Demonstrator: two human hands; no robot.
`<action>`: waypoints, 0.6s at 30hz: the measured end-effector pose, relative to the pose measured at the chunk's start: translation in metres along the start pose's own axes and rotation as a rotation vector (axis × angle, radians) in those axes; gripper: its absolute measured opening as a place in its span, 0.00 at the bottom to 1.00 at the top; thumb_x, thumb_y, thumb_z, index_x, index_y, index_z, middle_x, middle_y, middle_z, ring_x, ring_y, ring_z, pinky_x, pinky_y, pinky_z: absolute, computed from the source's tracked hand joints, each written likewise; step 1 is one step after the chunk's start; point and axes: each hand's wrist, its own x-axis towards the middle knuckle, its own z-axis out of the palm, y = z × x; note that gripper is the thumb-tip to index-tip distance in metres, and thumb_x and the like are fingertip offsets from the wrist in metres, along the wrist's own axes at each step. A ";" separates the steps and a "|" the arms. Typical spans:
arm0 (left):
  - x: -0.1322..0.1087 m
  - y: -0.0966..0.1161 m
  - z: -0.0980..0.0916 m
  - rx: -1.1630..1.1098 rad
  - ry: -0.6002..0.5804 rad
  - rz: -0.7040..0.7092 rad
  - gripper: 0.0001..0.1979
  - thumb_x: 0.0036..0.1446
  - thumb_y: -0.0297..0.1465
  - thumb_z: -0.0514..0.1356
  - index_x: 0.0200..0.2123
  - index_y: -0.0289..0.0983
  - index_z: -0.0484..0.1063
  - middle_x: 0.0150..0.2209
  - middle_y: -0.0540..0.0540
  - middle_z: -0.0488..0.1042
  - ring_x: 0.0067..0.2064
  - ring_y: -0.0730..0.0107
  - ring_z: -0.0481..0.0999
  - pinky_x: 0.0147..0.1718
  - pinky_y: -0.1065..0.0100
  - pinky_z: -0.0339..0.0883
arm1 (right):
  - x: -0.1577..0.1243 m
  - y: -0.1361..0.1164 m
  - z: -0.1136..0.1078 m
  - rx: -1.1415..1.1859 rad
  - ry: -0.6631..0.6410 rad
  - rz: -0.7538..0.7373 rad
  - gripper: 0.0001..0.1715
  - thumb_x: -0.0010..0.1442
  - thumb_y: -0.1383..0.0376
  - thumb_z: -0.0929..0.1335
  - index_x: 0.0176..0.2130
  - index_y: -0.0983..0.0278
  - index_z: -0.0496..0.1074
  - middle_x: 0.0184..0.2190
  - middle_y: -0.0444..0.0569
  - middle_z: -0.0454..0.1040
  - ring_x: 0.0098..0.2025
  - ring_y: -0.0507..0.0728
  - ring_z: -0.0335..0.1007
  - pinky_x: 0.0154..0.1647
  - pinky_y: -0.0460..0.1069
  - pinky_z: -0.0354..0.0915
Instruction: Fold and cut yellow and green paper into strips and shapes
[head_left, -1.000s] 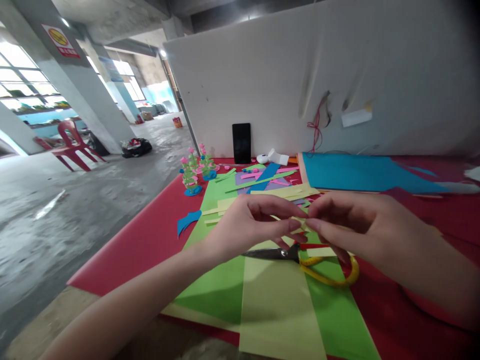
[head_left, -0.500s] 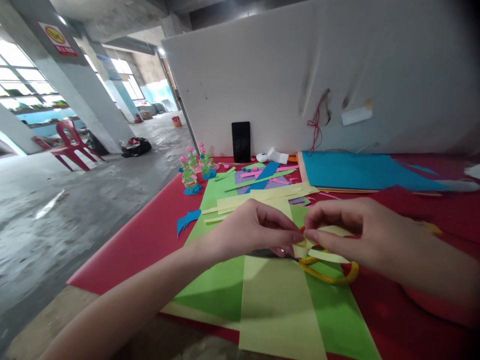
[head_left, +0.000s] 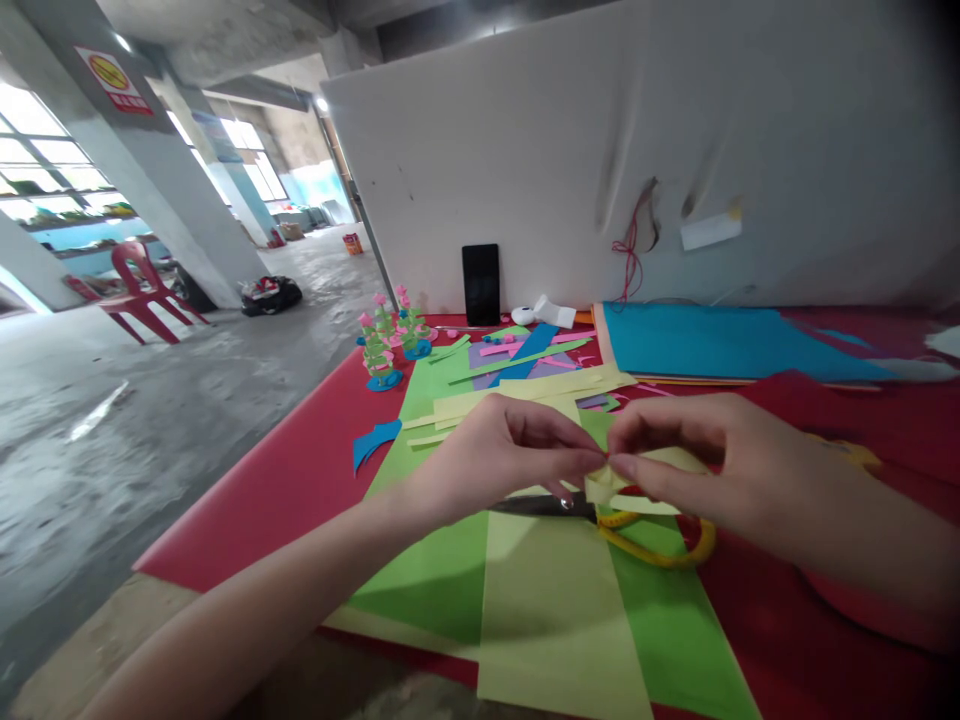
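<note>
Between my fingertips is a pale yellow paper strip (head_left: 602, 486), folded or looped at its left end. My left hand (head_left: 517, 455) pinches that end between thumb and forefinger, and a ring shows on one finger. From the right, my right hand (head_left: 690, 455) pinches the same strip, whose loose lengths trail under the palm. Just below lie scissors (head_left: 660, 556) with yellow handles and dark blades, partly hidden by the strip and my left hand. They rest on green paper (head_left: 427, 580) and a pale yellow sheet (head_left: 559, 610).
Cut paper strips (head_left: 525, 395) lie behind my hands. Small paper flower models (head_left: 384, 350) stand at the back left. A black phone (head_left: 481, 285) leans on the white panel (head_left: 555, 150). Blue paper sheets (head_left: 720, 340) lie at back right on the red tabletop (head_left: 277, 480).
The trailing lengths of the strip have shifted upward slightly under my right hand. My left fingers have moved a little, showing more of the scissor blades. Both hands keep their pinch.
</note>
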 end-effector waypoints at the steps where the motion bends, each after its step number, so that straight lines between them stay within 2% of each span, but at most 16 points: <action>1: 0.000 0.000 0.001 -0.001 0.022 0.036 0.06 0.48 0.31 0.62 0.29 0.33 0.75 0.26 0.49 0.75 0.27 0.78 0.74 0.30 0.76 0.70 | 0.000 0.001 0.000 0.022 0.037 -0.001 0.05 0.48 0.66 0.66 0.22 0.63 0.70 0.19 0.40 0.68 0.20 0.48 0.60 0.19 0.43 0.56; 4: -0.003 0.000 0.005 -0.009 0.062 0.134 0.08 0.49 0.32 0.61 0.32 0.34 0.74 0.31 0.47 0.76 0.33 0.73 0.76 0.34 0.73 0.71 | 0.001 0.004 0.000 0.065 0.118 -0.007 0.06 0.48 0.63 0.66 0.23 0.62 0.70 0.18 0.40 0.66 0.19 0.48 0.59 0.18 0.43 0.56; 9: -0.008 -0.002 0.012 0.006 0.099 0.196 0.13 0.44 0.29 0.65 0.36 0.36 0.72 0.32 0.47 0.77 0.37 0.65 0.77 0.35 0.70 0.72 | 0.000 0.003 0.000 0.107 0.176 -0.003 0.07 0.49 0.61 0.67 0.25 0.61 0.69 0.16 0.39 0.65 0.18 0.48 0.58 0.18 0.44 0.56; 14: -0.009 -0.001 0.011 -0.051 0.109 0.230 0.08 0.47 0.30 0.63 0.34 0.35 0.73 0.30 0.49 0.77 0.35 0.69 0.77 0.37 0.71 0.72 | -0.002 -0.001 0.002 0.175 0.191 0.030 0.08 0.49 0.60 0.68 0.24 0.61 0.70 0.16 0.39 0.64 0.18 0.47 0.58 0.16 0.43 0.54; 18: -0.006 0.001 0.008 -0.063 0.084 0.228 0.08 0.48 0.29 0.62 0.34 0.35 0.75 0.29 0.49 0.77 0.34 0.71 0.78 0.35 0.74 0.72 | -0.002 -0.002 0.002 0.194 0.204 0.017 0.10 0.48 0.57 0.69 0.24 0.62 0.70 0.17 0.40 0.66 0.19 0.48 0.60 0.18 0.43 0.57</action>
